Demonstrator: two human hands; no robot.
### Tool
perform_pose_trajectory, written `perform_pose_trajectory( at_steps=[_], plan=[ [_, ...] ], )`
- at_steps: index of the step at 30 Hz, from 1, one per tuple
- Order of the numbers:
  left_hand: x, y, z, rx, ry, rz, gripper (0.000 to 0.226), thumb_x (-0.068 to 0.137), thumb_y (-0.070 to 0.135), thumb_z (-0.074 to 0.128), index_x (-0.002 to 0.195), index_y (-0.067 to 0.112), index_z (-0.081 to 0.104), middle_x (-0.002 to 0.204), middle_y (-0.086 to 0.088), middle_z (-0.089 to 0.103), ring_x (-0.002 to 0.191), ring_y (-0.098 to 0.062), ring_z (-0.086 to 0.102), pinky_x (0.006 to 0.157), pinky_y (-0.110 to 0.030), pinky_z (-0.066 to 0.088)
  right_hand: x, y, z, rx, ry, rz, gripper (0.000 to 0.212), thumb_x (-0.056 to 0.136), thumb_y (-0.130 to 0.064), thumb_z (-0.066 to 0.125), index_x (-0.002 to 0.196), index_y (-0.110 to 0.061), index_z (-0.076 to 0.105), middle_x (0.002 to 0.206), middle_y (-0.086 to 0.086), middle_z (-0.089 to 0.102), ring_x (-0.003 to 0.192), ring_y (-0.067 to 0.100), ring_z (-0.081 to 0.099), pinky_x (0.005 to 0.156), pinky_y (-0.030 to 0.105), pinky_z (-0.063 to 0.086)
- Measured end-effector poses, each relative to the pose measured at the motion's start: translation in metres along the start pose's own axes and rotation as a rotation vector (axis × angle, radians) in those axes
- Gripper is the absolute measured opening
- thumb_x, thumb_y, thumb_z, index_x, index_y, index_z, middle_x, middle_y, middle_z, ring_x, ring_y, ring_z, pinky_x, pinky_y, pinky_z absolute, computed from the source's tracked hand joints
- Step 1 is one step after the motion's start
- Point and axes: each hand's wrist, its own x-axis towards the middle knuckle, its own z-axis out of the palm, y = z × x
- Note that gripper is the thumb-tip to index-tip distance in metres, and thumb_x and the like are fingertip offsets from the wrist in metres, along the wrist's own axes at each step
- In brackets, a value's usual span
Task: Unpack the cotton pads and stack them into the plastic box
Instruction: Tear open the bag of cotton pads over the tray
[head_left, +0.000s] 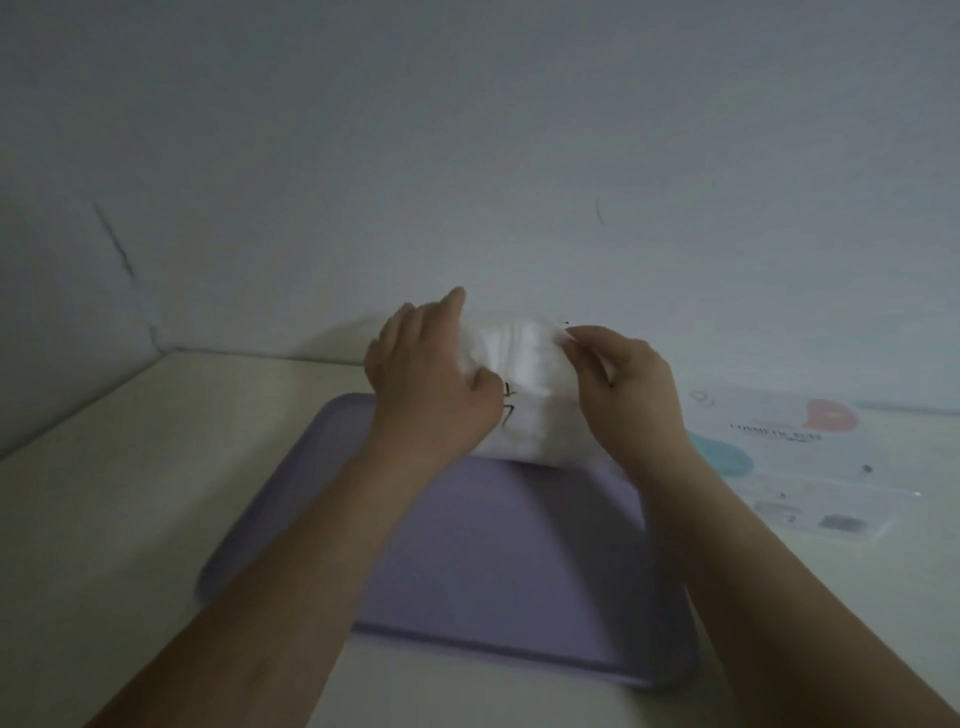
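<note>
The scene is dimly lit, with a grey cast. Print on the clear packet (795, 457) is blurred beyond reading.

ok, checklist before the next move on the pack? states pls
1. Left hand grips the pack: ok.
2. Right hand pinches the pack's right end: ok.
3. Pack held over the far part of the tray: ok.
4. Pack already open: cannot tell, it is blurred.
5. Loose pads out and ready to stack: not ok, none in view.
6. Clear case, likely the box, lies on the table right of the tray: ok. Whether it is open or lidded: cannot tell.
</note>
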Motion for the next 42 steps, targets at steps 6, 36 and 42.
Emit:
perform_pose_trajectory(
  at_steps=[6, 36, 42],
  plan=[
    [0.006, -0.003, 0.005, 0.026, -0.034, -0.034, 0.053, 0.071, 0.041, 0.056, 0.123, 0.033, 0.063, 0.115, 0.009, 0.051, 0.118, -0.023, 0.049, 0.102, -0.043, 0.037, 0.002, -0.007, 0.0, -0.239, -0.099, 0.054, 0.018, 0.102, -0.034, 0.06, 0.114, -0.027, 0.072, 0.106, -0.001, 0.074, 0.108, 0.027, 0.063, 0.082, 0.036, 0.05],
    [0.006, -0.006, -0.07, -0.144, 0.008, 0.221, 0.016, 0.09, 0.028, 0.075, 0.085, 0.032, 0.06, 0.09, 0.014, 0.06, 0.082, -0.005, 0.056, 0.075, -0.026, 0.05, -0.01, -0.063, -0.032, -0.426, -0.123, -0.217, 0.059, 0.085, -0.041, 0.062, 0.143, -0.026, 0.059, 0.15, 0.001, 0.057, 0.145, 0.028, 0.042, 0.118, 0.062, 0.035],
    [-0.01, 0.008, -0.088, -0.543, -0.115, 0.184, 0.022, 0.087, 0.016, 0.081, 0.103, 0.03, 0.072, 0.087, 0.009, 0.072, 0.076, 0.0, 0.064, 0.071, -0.013, 0.05, -0.02, -0.079, -0.02, -0.238, -0.156, -0.255, 0.021, 0.098, -0.04, 0.066, 0.11, -0.026, 0.076, 0.105, -0.007, 0.074, 0.103, 0.019, 0.064, 0.086, 0.037, 0.053]
  ],
)
